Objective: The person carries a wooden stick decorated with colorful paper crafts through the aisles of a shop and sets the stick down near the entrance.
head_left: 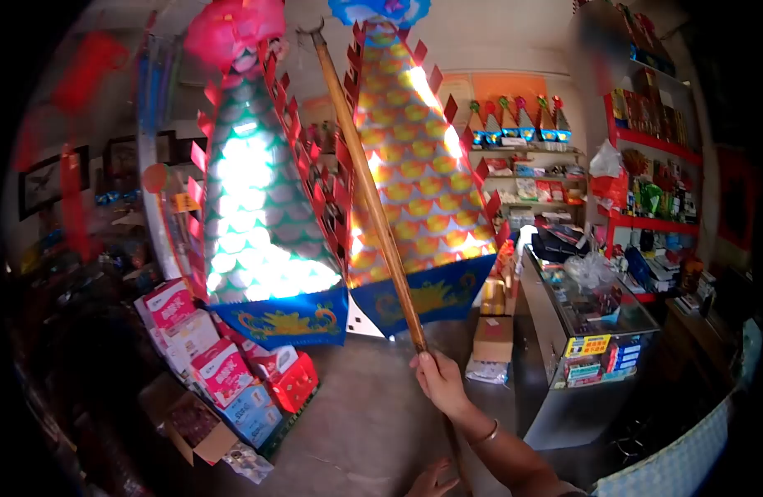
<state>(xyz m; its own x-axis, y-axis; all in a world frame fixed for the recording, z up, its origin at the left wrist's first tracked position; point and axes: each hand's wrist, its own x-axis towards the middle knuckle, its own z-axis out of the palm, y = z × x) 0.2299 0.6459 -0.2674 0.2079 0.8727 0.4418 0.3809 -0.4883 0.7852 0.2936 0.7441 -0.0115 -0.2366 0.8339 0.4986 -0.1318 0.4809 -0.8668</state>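
Note:
A long wooden pole (373, 199) slants up through the middle of the head view, with a forked metal tip (312, 31) at its top. My right hand (439, 383), a bracelet on its wrist, is wrapped round the lower part of the pole. Low at the bottom edge, my left hand (433, 480) is partly cut off, its fingers apart beside the pole's lower end. Behind the pole hang two big tapered paper decorations: a green and silver one (257, 190) under a pink flower, and a yellow and orange one (418, 166) under a blue flower. Both have blue bases.
Stacked gift boxes (216, 364) and an open carton (195, 418) stand on the floor at left. A glass display counter (588, 323) stands at right, with a cardboard box (492, 340) beside it. Red shelves (654, 141) hold goods. Small cone-shaped decorations (526, 124) line the back shelf.

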